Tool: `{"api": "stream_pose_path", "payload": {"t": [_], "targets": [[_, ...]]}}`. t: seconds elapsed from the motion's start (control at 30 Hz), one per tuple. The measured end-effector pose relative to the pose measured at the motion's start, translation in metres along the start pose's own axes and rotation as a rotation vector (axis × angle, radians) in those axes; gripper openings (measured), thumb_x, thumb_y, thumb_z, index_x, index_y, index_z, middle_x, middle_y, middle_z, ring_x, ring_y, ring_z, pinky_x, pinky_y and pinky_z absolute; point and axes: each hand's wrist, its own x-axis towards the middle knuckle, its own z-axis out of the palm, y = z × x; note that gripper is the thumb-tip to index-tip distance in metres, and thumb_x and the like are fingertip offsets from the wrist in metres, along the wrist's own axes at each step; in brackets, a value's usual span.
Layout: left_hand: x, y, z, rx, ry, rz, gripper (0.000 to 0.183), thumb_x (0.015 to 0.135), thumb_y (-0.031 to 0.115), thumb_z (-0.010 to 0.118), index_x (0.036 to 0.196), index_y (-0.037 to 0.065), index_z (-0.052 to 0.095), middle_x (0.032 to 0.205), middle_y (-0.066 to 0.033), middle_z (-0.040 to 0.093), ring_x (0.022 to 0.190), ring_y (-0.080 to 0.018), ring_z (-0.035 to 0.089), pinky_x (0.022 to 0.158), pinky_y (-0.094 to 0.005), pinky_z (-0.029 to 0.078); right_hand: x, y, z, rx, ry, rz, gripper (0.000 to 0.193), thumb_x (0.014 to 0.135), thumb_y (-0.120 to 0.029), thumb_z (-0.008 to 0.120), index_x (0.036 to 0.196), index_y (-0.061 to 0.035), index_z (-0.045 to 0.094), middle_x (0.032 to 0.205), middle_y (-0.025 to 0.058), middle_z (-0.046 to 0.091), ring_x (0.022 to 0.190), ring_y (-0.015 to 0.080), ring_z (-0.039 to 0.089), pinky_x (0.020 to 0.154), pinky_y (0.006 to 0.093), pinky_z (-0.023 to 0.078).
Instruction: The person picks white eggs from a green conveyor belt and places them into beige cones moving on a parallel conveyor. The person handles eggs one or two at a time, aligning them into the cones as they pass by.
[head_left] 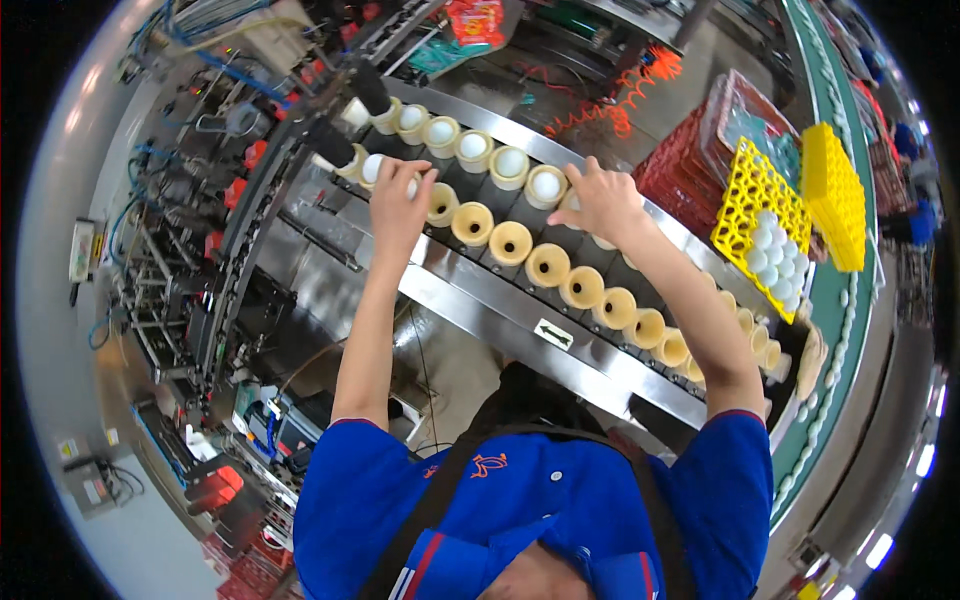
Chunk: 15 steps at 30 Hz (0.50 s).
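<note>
Two rows of cream-coloured cups run across a dark conveyor in front of me. White eggs sit upright in several cups of the far row. In the near row, several cups to the right of my left hand hold nothing. My left hand is at the left end of the near row, its fingers curled round an egg at a cup. My right hand arches over a far-row cup, thumb and fingers about a pale egg that they mostly hide.
A yellow tray with a cluster of white eggs rests at right, beside stacked yellow trays and a red crate. Beyond runs a green belt. Black cylindrical machine parts stand over the conveyor's left end. Chain-driven machinery fills the left.
</note>
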Motion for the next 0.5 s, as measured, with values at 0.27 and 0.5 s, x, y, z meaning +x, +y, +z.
{"api": "stream_pose_path", "payload": {"t": [0.27,0.5], "targets": [[-0.010,0.021,0.042,0.073,0.085,0.277,0.016,0.086,0.008,0.072,0.103,0.007,0.071,0.094,-0.0082,0.060,0.093,-0.0302,0.056,0.084,-0.0427,0.045,-0.019,0.043,0.049,1.766,0.473,0.545,0.022,0.101,-0.022,0.064,0.099,-0.0005,0.064,0.084,0.0007,0.061,0.055,0.0062,0.053,0.053,0.0254,0.046],[0.029,0.040,0.083,0.188,-0.150,0.216,0.040,0.083,0.032,0.077,0.118,0.014,0.073,0.101,-0.0070,0.062,0.101,-0.0323,0.054,0.090,-0.0455,0.043,-0.034,0.024,0.054,0.895,0.799,0.108,0.008,0.094,-0.006,0.066,0.099,-0.0014,0.063,0.093,0.0112,0.063,0.074,0.0248,0.067,0.061,0.0347,0.054]]}}
